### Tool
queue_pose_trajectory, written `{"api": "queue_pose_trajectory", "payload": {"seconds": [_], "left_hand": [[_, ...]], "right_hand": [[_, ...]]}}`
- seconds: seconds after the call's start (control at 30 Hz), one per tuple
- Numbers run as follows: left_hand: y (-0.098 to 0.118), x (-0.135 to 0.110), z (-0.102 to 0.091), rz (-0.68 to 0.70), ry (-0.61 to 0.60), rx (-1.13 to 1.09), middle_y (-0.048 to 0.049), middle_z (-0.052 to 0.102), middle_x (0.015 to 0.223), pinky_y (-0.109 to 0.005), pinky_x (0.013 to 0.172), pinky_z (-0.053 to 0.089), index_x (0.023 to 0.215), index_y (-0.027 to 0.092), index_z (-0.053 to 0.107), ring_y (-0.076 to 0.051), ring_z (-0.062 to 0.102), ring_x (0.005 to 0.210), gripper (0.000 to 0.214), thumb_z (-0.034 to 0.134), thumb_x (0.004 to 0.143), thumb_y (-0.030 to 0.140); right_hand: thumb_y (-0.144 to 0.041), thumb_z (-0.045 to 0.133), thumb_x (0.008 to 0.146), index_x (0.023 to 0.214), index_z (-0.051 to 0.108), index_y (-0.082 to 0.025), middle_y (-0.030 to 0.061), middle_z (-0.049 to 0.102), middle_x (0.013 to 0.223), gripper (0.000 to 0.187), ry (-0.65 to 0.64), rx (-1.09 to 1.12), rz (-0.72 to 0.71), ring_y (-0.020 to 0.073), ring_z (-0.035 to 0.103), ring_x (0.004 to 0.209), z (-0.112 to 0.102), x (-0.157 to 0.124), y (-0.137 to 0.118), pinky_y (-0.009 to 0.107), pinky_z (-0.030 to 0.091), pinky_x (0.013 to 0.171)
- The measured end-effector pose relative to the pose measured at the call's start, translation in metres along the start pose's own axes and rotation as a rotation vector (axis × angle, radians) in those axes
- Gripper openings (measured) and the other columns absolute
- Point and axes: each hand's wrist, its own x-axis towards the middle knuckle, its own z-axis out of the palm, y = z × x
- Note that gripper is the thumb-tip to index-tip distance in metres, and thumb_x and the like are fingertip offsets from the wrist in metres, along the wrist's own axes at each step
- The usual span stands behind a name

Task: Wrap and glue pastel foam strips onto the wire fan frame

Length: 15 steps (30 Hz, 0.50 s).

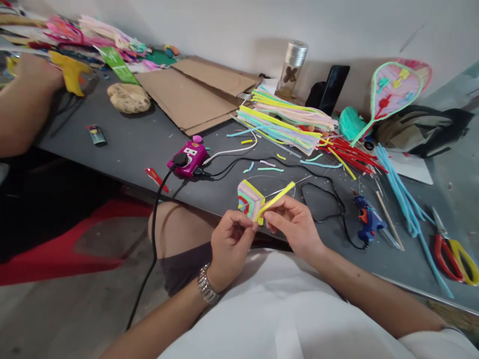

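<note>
My left hand [232, 247], with a metal wristwatch on its wrist, pinches the lower edge of a small woven square of striped pipe cleaners [250, 201]. My right hand [290, 224] holds a yellow pipe cleaner [275, 201] that runs up from the square's right side. Both hands are over the front edge of the dark grey table [123, 144]. A thin wire loop [277, 187] lies just behind the square. At the far left, another person's hand [37, 74] rests near a yellow plastic tool [70, 71].
A blue glue gun [368, 219] and its black cord lie right of my hands. A pink power socket [187, 158] sits to the left. Bundles of pipe cleaners [284, 127], red-handled scissors [447, 259], flattened cardboard [190, 97] and a glass bottle [292, 67] also occupy the table.
</note>
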Motion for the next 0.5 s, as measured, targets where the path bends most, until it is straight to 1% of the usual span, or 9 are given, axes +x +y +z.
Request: {"api": "queue_pose_trajectory", "payload": {"seconds": [0.07, 0.17, 0.23, 0.3, 0.33, 0.4, 0.47, 0.5], "left_hand": [[0.000, 0.000, -0.001, 0.016, -0.018, 0.003, 0.0024, 0.061, 0.074, -0.022, 0.059, 0.049, 0.085, 0.022, 0.057, -0.011, 0.057, 0.062, 0.016, 0.071, 0.088, 0.028], [0.001, -0.002, -0.002, 0.078, -0.056, 0.022, 0.0006, 0.064, 0.078, -0.024, 0.064, 0.050, 0.085, 0.022, 0.058, -0.012, 0.061, 0.067, 0.013, 0.068, 0.090, 0.026], [0.001, -0.002, -0.004, 0.105, -0.078, 0.043, 0.0002, 0.065, 0.079, -0.025, 0.065, 0.051, 0.087, 0.022, 0.059, -0.012, 0.062, 0.068, 0.011, 0.068, 0.091, 0.025], [0.002, 0.002, -0.009, 0.098, -0.099, 0.085, 0.0007, 0.067, 0.079, -0.025, 0.066, 0.052, 0.091, 0.022, 0.060, -0.013, 0.063, 0.068, 0.009, 0.068, 0.091, 0.027], [0.001, 0.005, -0.013, 0.083, -0.103, 0.120, 0.0010, 0.067, 0.078, -0.026, 0.066, 0.052, 0.093, 0.022, 0.061, -0.013, 0.063, 0.067, 0.009, 0.068, 0.092, 0.028], [-0.001, 0.016, -0.023, 0.056, -0.085, 0.218, 0.0006, 0.068, 0.077, -0.027, 0.068, 0.053, 0.095, 0.021, 0.063, -0.014, 0.064, 0.067, 0.010, 0.064, 0.094, 0.031], [-0.006, 0.031, -0.034, 0.069, -0.046, 0.361, -0.0019, 0.070, 0.083, -0.031, 0.074, 0.054, 0.097, 0.021, 0.064, -0.017, 0.066, 0.075, 0.011, 0.060, 0.096, 0.031], [-0.010, 0.039, -0.039, 0.101, -0.042, 0.453, -0.0037, 0.071, 0.088, -0.034, 0.078, 0.055, 0.098, 0.021, 0.065, -0.020, 0.067, 0.082, 0.010, 0.059, 0.096, 0.029]], "right_hand": [[-0.044, 0.085, 0.070, 0.074, 0.064, -0.021, -0.0038, 0.060, 0.062, 0.031, -0.002, -0.012, 0.007, 0.0095, 0.051, 0.056, 0.003, 0.002, 0.000, 0.023, 0.042, 0.052], [-0.046, 0.082, 0.072, 0.071, 0.059, -0.021, -0.0050, 0.058, 0.056, 0.034, -0.033, -0.004, 0.098, 0.0088, 0.049, 0.051, 0.007, 0.007, 0.000, 0.022, 0.040, 0.049], [-0.047, 0.077, 0.075, 0.072, 0.056, -0.021, -0.0055, 0.058, 0.055, 0.033, -0.049, 0.011, 0.173, 0.0082, 0.047, 0.048, 0.007, 0.012, 0.001, 0.022, 0.039, 0.048], [-0.045, 0.072, 0.077, 0.073, 0.055, -0.022, -0.0062, 0.057, 0.054, 0.029, -0.063, -0.054, 0.198, 0.0084, 0.046, 0.046, 0.002, 0.021, 0.000, 0.022, 0.037, 0.047], [-0.042, 0.070, 0.077, 0.073, 0.055, -0.022, -0.0061, 0.057, 0.056, 0.026, -0.073, -0.141, 0.185, 0.0087, 0.047, 0.047, -0.002, 0.027, 0.000, 0.022, 0.037, 0.048], [-0.034, 0.067, 0.077, 0.073, 0.057, -0.021, -0.0049, 0.060, 0.059, 0.018, -0.084, -0.405, 0.109, 0.0096, 0.049, 0.050, -0.013, 0.039, -0.002, 0.023, 0.038, 0.051], [-0.026, 0.063, 0.078, 0.071, 0.059, -0.020, -0.0031, 0.063, 0.064, 0.010, -0.058, -0.711, 0.002, 0.0106, 0.052, 0.056, -0.023, 0.050, -0.005, 0.024, 0.038, 0.056], [-0.022, 0.061, 0.078, 0.070, 0.060, -0.020, -0.0023, 0.065, 0.066, 0.008, -0.036, -0.851, -0.048, 0.0112, 0.053, 0.059, -0.026, 0.055, -0.006, 0.024, 0.038, 0.059]]}}
